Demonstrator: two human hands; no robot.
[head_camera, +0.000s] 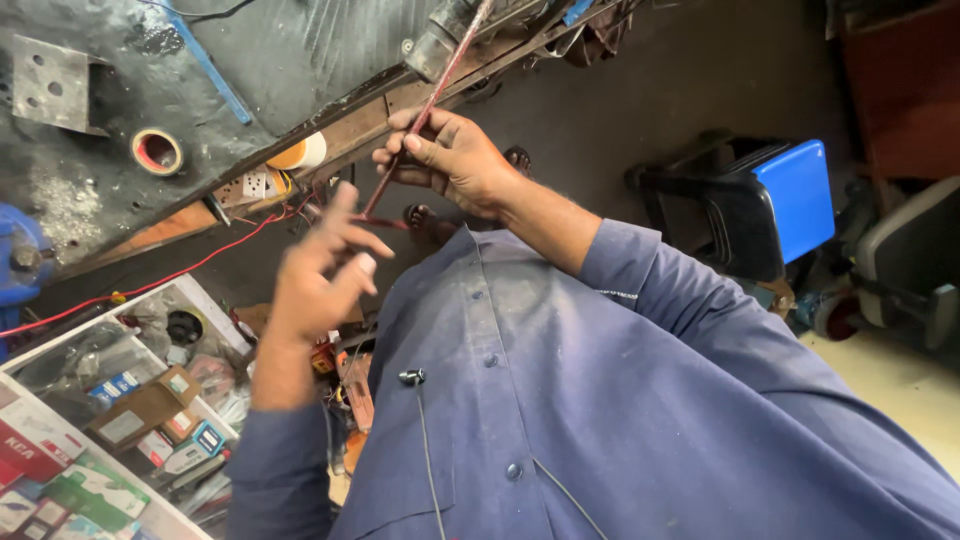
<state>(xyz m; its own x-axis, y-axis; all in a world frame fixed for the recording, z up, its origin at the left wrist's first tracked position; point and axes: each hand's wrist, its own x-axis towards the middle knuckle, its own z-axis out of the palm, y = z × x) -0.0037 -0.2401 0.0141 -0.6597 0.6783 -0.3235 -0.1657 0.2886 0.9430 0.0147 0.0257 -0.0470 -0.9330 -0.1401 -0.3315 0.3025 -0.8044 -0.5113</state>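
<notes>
A long thin reddish rod (440, 85) runs from the top of the view down toward my body. My right hand (450, 160) is shut around its lower part, thumb pressed along it. My left hand (320, 275) is raised just below and left, its fingers pinching the rod's lower tip near a short red piece. Both arms wear blue sleeves, and my blue shirt (600, 400) fills the lower right.
A dark metal workbench (250, 60) lies at the top left with a tape roll (157, 151), a drilled metal plate (50, 85) and a socket strip (255, 185). A glass case of small boxes (110, 420) stands at lower left. A blue-topped stool (770, 200) stands at right.
</notes>
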